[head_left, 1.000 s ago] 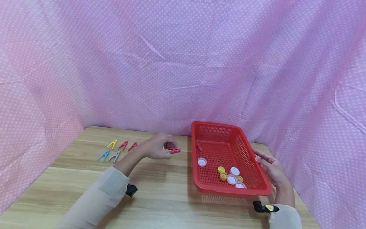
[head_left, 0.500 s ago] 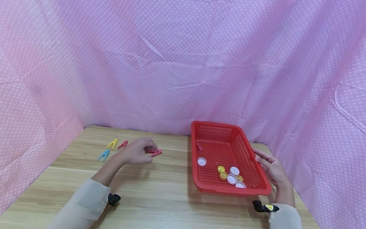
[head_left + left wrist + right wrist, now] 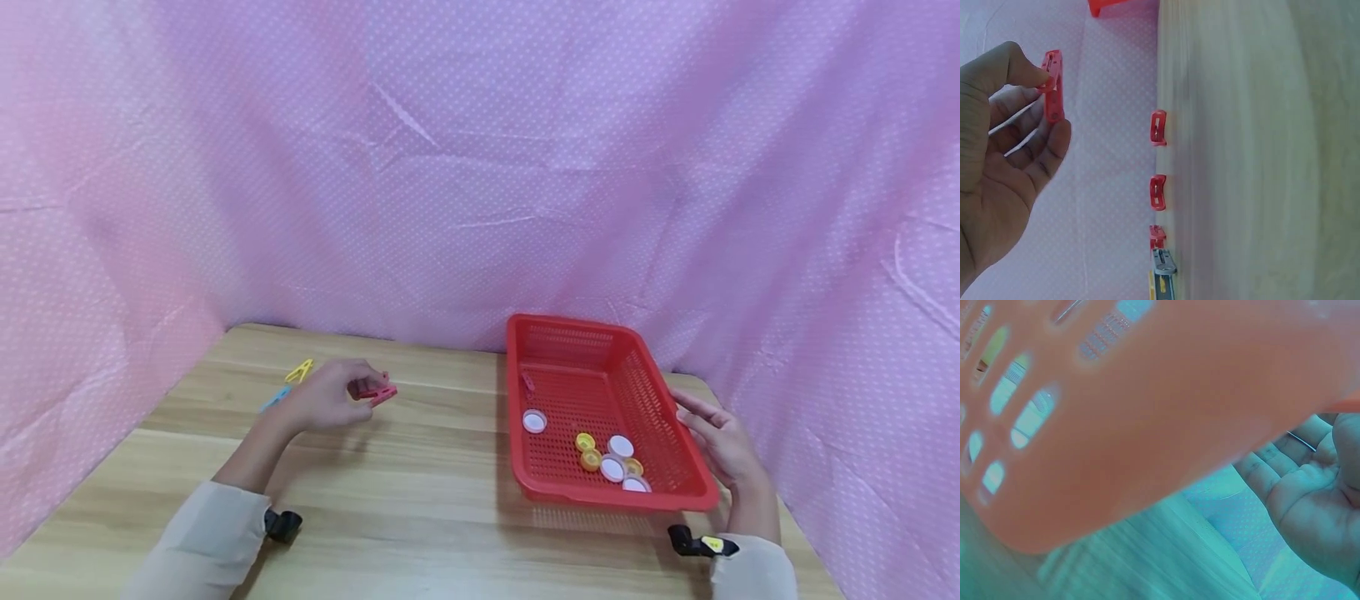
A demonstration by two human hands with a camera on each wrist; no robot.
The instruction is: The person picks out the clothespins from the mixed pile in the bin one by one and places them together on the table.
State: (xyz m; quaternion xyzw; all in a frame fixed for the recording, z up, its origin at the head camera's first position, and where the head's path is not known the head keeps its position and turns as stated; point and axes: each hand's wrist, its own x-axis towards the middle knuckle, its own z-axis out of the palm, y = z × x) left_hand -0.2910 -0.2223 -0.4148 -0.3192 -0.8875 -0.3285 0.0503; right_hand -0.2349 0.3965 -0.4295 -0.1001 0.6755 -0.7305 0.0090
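Note:
My left hand [image 3: 330, 396] is above the left half of the table, pinching a red clothespin [image 3: 1054, 87] between thumb and fingers. Beyond that hand in the head view lie a yellow clothespin [image 3: 299, 371] and a partly covered blue clothespin [image 3: 275, 398]. The left wrist view also shows red clothespins [image 3: 1158, 128] and a grey clothespin [image 3: 1164, 262] on the table. A red plastic basket [image 3: 517, 467] stands on the right, its right rim held by my right hand [image 3: 723, 442]. Inside it are another red clothespin [image 3: 528, 382], white caps [image 3: 620, 447] and yellow caps [image 3: 590, 459].
A wooden table [image 3: 420, 517] carries everything. Pink dotted cloth [image 3: 465, 167] hangs along its back and sides. Black wrist cameras [image 3: 282, 527] sit at both sleeve cuffs. Perforated basket wall fills much of the right wrist view.
My left hand has moved left, away from the basket, with the red clothespin still in its fingers. It now covers more of the clothespins on the table. My right hand stays at the basket rim.

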